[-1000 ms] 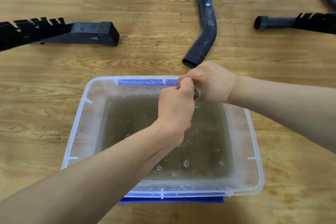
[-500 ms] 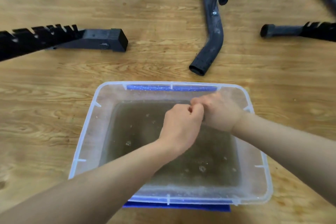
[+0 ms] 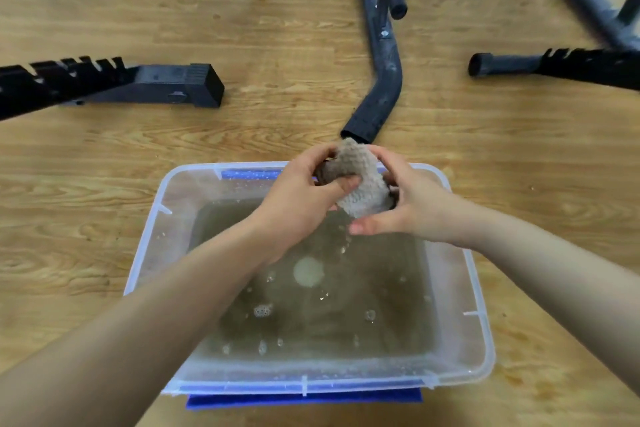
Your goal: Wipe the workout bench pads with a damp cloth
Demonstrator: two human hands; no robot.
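A wet grey-beige cloth (image 3: 360, 180) is bunched between both my hands above the far side of a clear plastic tub (image 3: 145, 253) of murky water. My left hand (image 3: 304, 194) grips its left part, thumb pressed on the fabric. My right hand (image 3: 405, 204) cups its right side with the fingers loosely spread under it. Drops fall from the cloth into the water. No bench pad is in view.
The tub rests on a blue lid (image 3: 304, 400) on a wooden floor. Black bench frame parts lie beyond it: a notched bar with a square foot (image 3: 138, 83) at left, a bent tube (image 3: 379, 94) in the middle, another notched bar (image 3: 554, 66) at right.
Both fists were clenched tight together on the hidden cloth over the water. Now the hands have risen toward the tub's far rim and loosened, and the cloth shows between them.
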